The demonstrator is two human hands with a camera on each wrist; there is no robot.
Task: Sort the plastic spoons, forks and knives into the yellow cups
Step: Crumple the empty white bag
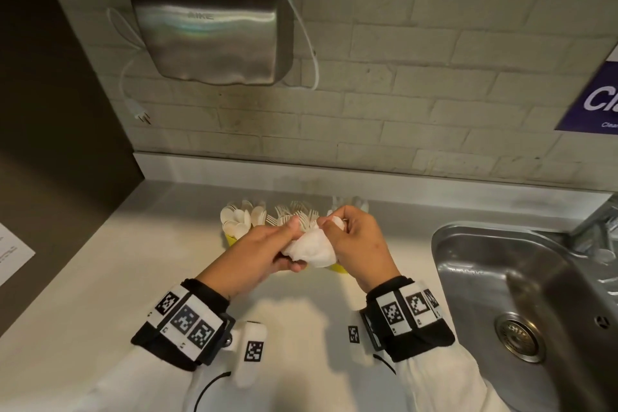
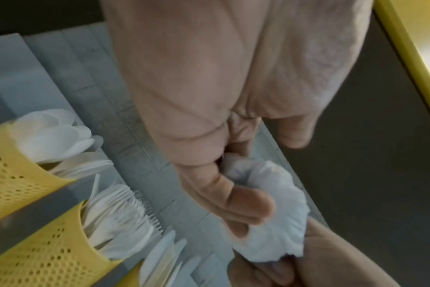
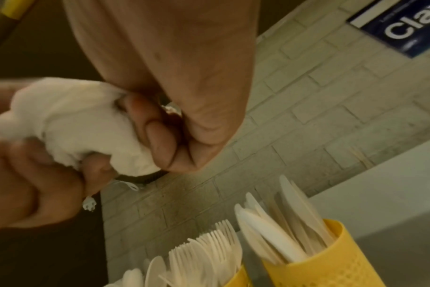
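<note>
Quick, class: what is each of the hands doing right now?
Left hand: grips the white crumpled tissue.
Right hand: pinches the same tissue's other end.

A pale brick wall (image 1: 418,53) rose behind the white surface (image 1: 140,264). A steel hand dryer (image 1: 207,30) hung on that wall, its white cord (image 1: 301,27) looping round it and ending in an unplugged plug (image 1: 142,115) below and to the dryer's left. A dark panel (image 1: 50,110) stood farther left of the dryer. Far to its right was a blue sign (image 1: 592,104), and below that a steel sink (image 1: 521,294) was set into the surface. Light was dim and warm.
</note>
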